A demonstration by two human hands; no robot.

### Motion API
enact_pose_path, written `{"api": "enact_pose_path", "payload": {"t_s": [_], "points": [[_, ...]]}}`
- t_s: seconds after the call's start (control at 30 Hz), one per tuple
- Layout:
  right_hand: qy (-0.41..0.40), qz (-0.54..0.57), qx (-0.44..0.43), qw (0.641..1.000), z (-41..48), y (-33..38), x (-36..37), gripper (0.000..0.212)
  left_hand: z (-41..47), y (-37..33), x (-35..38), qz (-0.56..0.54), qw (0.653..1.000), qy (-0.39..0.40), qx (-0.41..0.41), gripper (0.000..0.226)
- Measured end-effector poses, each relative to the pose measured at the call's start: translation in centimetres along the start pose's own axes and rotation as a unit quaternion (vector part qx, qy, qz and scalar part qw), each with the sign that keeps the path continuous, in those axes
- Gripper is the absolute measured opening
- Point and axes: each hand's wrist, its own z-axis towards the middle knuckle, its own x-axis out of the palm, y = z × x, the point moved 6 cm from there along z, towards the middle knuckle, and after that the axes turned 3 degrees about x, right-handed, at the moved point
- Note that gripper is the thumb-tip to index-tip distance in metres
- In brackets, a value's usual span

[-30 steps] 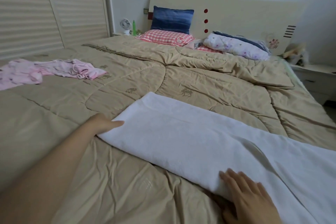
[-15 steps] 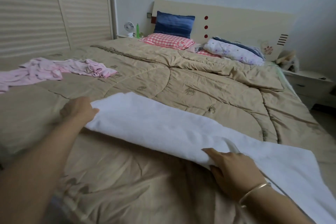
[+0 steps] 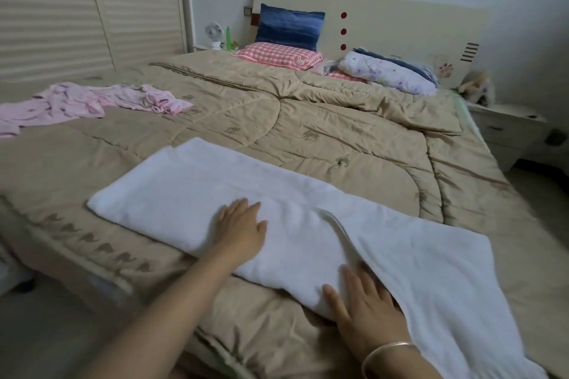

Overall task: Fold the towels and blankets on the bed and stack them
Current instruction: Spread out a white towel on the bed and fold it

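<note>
Beige quilt (image 3: 323,120) covers the whole bed, rumpled toward the headboard, and the work is happening at its near edge. From where I stand, the left hand (image 3: 238,229) now lies flat and open on the middle of the white towel (image 3: 197,194), fingers spread; a moment ago it was out at the towel's far left end, gripping the corner. The right hand (image 3: 368,306) rests just as flat at the near edge, palm down, holding nothing, beside a raised fold line where a layer overlaps. So the lengthwise fold looks laid down, and both palms seem to be pressing it smooth. The towel stretches as a long band across the quilt, its right end spilling toward the bed's corner, so I judge it needs at least another fold before it can start a stack. Farther off to the left, a pink blanket (image 3: 89,101) sits crumpled and untouched.
</note>
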Motion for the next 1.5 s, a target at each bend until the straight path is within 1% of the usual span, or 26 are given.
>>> {"api": "enact_pose_path", "payload": {"t_s": [0.03,0.07,0.1,0.13,0.17,0.2,0.23,0.27,0.33,0.37,0.4,0.47,0.53,0.63,0.73,0.8,0.87,0.9,1.0,1.07,1.17,1.27,1.33,1.37,1.4,1.5], "points": [[-0.007,0.000,0.013,1.000,-0.4,-1.3,-0.2,0.081,-0.7,-3.7,1.3,-0.003,0.999,0.021,0.041,0.057],[-0.014,-0.003,0.021,1.000,-0.6,-2.3,-0.5,0.078,-1.3,-6.7,2.2,-0.004,0.996,0.034,0.082,0.057],[-0.017,-0.009,0.029,0.999,-0.9,-3.7,-0.7,0.084,-2.0,-9.8,3.0,-0.002,0.992,0.045,0.120,0.055],[-0.025,-0.021,0.028,0.999,-1.1,-4.7,-1.0,0.098,-2.6,-12.3,3.8,-0.004,0.987,0.052,0.149,0.052],[-0.036,-0.025,0.031,0.999,-1.3,-5.6,-1.3,0.115,-3.2,-14.3,4.4,-0.009,0.985,0.056,0.166,0.049],[-0.041,-0.032,0.031,0.998,-1.4,-6.6,-1.7,0.126,-3.6,-16.1,4.9,-0.015,0.984,0.051,0.172,0.045],[-0.052,-0.042,0.023,0.997,-1.2,-7.3,-2.2,0.126,-3.6,-17.0,5.0,-0.018,0.985,0.029,0.169,0.041],[-0.081,-0.063,-0.002,0.995,-0.8,-8.1,-3.1,0.114,-3.7,-18.0,5.0,-0.020,0.987,-0.001,0.160,0.039],[-0.155,-0.100,-0.088,0.979,0.8,-9.2,-5.3,0.076,-3.2,-18.4,4.7,-0.044,0.987,-0.046,0.148,0.040],[-0.146,-0.142,-0.108,0.973,2.1,-10.5,-6.1,0.063,-3.0,-18.8,4.7,-0.054,0.986,-0.047,0.150,0.043],[-0.129,-0.192,-0.115,0.966,3.2,-11.6,-7.1,0.057,-2.6,-18.8,4.8,-0.060,0.986,-0.036,0.151,0.045],[-0.106,-0.270,-0.077,0.954,5.0,-14.9,-9.0,0.053,-2.1,-19.1,5.3,-0.043,0.987,0.002,0.157,0.048],[-0.068,-0.286,0.008,0.956,6.6,-19.1,-10.1,0.042,-1.9,-19.3,6.0,-0.016,0.986,0.045,0.160,0.051],[-0.029,-0.145,0.078,0.986,7.3,-23.5,-9.6,0.045,-1.9,-20.1,7.2,0.018,0.982,0.091,0.164,0.055],[-0.075,0.023,0.108,0.991,6.9,-25.3,-8.9,0.050,-2.0,-21.8,8.1,0.032,0.979,0.106,0.173,0.058],[-0.096,0.147,0.147,0.973,6.4,-26.3,-8.1,0.050,-2.5,-23.3,8.5,0.017,0.976,0.107,0.190,0.057],[-0.094,0.267,0.192,0.940,5.9,-27.1,-7.8,0.046,-3.1,-25.2,8.7,-0.012,0.970,0.091,0.225,0.054],[-0.085,0.301,0.210,0.926,5.7,-27.5,-7.7,0.046,-3.4,-26.3,8.8,-0.030,0.966,0.082,0.243,0.052],[-0.056,0.318,0.212,0.922,5.4,-27.8,-7.5,0.046,-3.8,-28.9,9.1,-0.082,0.956,0.076,0.270,0.050],[-0.054,0.296,0.194,0.934,5.3,-27.8,-7.5,0.033,-3.6,-30.3,9.3,-0.095,0.955,0.082,0.269,0.050],[-0.129,0.205,0.169,0.956,5.1,-28.0,-8.3,0.018,-3.3,-32.0,9.7,-0.093,0.954,0.093,0.271,0.049],[-0.205,0.185,0.156,0.948,4.7,-27.9,-9.5,0.018,-3.7,-33.6,10.5,-0.050,0.949,0.096,0.296,0.055],[-0.242,0.179,0.165,0.939,4.7,-28.0,-10.0,0.019,-4.0,-34.3,11.1,0.005,0.949,0.071,0.308,0.070],[-0.234,0.185,0.174,0.938,4.8,-28.2,-9.8,0.018,-4.1,-34.5,11.4,0.030,0.948,0.060,0.312,0.080],[-0.205,0.196,0.186,0.941,5.2,-28.4,-9.1,0.018,-4.1,-34.5,11.9,0.053,0.948,0.057,0.310,0.088],[-0.071,0.247,0.204,0.945,5.9,-28.6,-6.8,0.032,-3.4,-34.3,14.1,0.090,0.954,0.101,0.268,0.094]]}}
